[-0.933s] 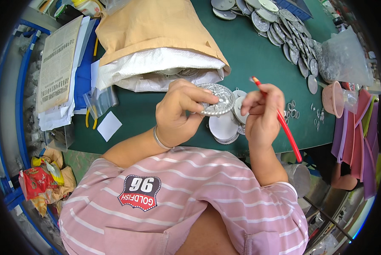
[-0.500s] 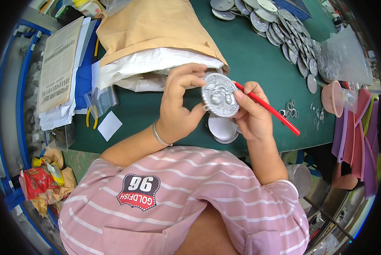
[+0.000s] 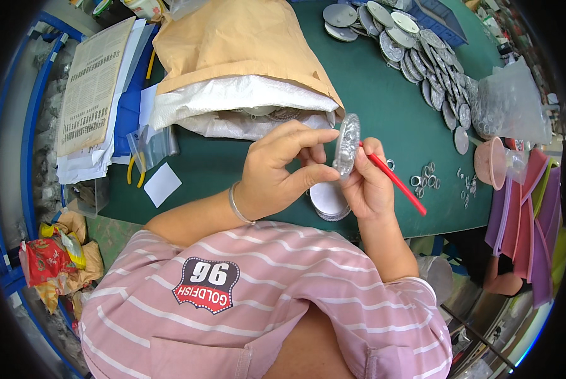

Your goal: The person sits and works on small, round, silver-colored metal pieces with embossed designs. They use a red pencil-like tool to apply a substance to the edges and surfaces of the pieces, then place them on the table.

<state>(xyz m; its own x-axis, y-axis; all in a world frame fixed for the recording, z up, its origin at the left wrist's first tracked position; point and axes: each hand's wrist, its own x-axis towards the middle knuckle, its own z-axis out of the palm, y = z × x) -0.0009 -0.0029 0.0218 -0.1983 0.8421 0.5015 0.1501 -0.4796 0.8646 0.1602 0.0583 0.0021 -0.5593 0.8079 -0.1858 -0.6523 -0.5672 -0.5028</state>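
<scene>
A round silver-coloured metal medallion [image 3: 347,146] with a raised relief is held up, almost edge-on, between my two hands. My left hand [image 3: 276,158] has its index finger and thumb at the medallion's left edge, the fingers curled. My right hand [image 3: 370,186] grips the medallion's other side and also holds a slim red pencil [image 3: 400,184] slanting down to the right. Below them, on the table, lies a stack of round discs [image 3: 328,199] with a plain pale top, partly hidden by my hands.
The green table [image 3: 232,170] bears a brown paper sack [image 3: 238,47] with metal pieces inside, a heap of silver discs [image 3: 425,60], small metal rings [image 3: 428,177], a pink cup [image 3: 489,163], a white paper square [image 3: 163,185], yellow-handled pliers [image 3: 141,170] and papers [image 3: 93,95].
The medallion has turned from showing its relief face to nearly edge-on. My left fingers have come in to its edge. The red pencil has shifted slightly left and down with my right hand.
</scene>
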